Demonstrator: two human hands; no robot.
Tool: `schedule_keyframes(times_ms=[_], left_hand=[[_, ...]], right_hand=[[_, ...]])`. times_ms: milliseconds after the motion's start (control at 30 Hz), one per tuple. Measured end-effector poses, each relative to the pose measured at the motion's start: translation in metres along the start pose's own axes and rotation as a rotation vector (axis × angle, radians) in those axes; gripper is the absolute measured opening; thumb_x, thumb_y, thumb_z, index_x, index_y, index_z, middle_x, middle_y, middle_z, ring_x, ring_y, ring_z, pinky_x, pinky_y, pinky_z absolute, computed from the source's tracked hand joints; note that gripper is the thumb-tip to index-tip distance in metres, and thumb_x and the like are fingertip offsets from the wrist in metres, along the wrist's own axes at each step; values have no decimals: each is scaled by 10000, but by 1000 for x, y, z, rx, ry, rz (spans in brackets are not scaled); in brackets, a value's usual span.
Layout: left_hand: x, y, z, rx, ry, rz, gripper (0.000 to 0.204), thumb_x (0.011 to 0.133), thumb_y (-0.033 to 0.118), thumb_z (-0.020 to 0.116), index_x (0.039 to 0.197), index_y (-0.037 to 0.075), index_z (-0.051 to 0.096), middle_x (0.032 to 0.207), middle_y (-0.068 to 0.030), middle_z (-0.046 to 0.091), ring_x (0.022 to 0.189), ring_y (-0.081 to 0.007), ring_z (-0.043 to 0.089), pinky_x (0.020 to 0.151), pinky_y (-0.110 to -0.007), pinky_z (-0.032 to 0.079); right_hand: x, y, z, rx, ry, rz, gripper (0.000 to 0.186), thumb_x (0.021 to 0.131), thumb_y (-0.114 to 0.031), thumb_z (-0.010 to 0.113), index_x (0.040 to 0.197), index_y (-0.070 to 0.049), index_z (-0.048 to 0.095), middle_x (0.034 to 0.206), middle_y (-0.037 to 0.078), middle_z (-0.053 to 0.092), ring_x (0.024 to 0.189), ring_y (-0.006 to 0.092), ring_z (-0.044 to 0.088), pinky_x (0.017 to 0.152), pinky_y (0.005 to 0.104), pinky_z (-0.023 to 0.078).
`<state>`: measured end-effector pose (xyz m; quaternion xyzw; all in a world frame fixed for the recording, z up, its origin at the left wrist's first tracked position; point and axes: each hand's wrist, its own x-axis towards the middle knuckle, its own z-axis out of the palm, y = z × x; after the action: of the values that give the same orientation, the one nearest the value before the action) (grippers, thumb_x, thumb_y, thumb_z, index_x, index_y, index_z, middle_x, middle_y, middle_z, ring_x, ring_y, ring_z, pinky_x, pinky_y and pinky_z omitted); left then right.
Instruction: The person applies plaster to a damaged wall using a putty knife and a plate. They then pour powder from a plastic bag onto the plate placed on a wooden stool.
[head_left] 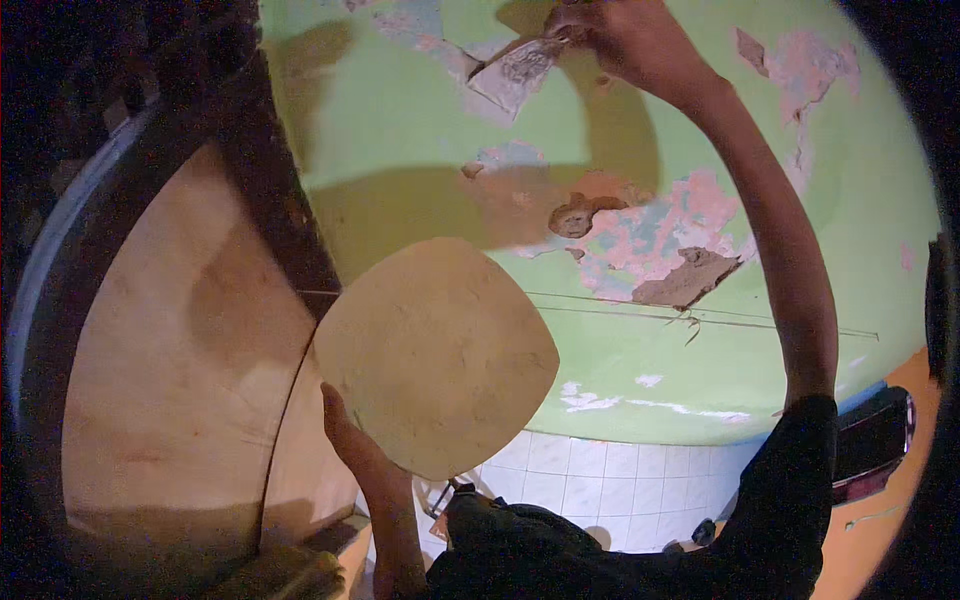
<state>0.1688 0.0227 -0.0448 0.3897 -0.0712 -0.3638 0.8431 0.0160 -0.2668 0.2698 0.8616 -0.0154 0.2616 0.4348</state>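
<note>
My right hand (625, 45) is raised high against the green wall (420, 125), its fingers closed round the handle of a putty knife (518, 72). The wide blade points left and lies at the wall, with greyish-white smears on it. Lower left, my left hand (352, 438) holds a pale, rounded-square plate (440, 350) by its left edge. Most of its fingers are hidden beneath the plate. The plate's surface is beige with a few faint marks.
Peeled patches of pink and blue (690, 215) and a hole (573, 216) mark the wall. A thin string (620, 312) crosses it. At left stands a wooden door panel (180, 350) in a dark frame (270, 200). White tiles (600, 490) cover the floor; a dark object (875, 435) is at right.
</note>
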Motion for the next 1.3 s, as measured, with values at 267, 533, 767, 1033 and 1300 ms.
schedule_keyframes(times_ms=[267,533,767,1033,1300], left_hand=[[3,-13,-2,-6,-18,-23,638,988,521,402,1406,38,395,1350,-189,502,1198,-347,536,967,-483,471],[8,-21,-6,-44,-19,-119,648,990,502,392,1416,12,390,1369,-172,486,1227,-318,508,1021,-447,414],[5,-29,-16,-15,-12,-110,631,978,523,427,1402,55,403,1325,-166,505,1193,-328,518,973,-481,451],[4,-21,-11,9,-11,-131,661,985,509,395,1421,13,382,1365,-173,484,1227,-305,506,1006,-444,426],[5,-25,-14,80,66,-132,626,992,512,394,1411,46,392,1355,-170,493,1197,-320,525,971,-469,457]], right_hand=[[7,35,-69,-108,16,17,109,767,-102,732,871,-80,705,798,60,662,816,245,616,800,391,444],[43,21,7,-58,-78,-145,53,810,-124,697,848,-88,688,811,83,632,858,275,587,832,417,457],[60,43,-34,-53,-109,-194,66,789,-83,715,852,-94,700,827,65,664,867,260,580,842,406,451],[47,29,-4,-160,-148,-174,63,804,-124,723,850,-81,714,887,71,693,942,278,578,843,428,459],[52,19,5,-87,-137,-220,71,820,-138,700,785,-83,673,717,79,629,748,243,611,818,404,466]])
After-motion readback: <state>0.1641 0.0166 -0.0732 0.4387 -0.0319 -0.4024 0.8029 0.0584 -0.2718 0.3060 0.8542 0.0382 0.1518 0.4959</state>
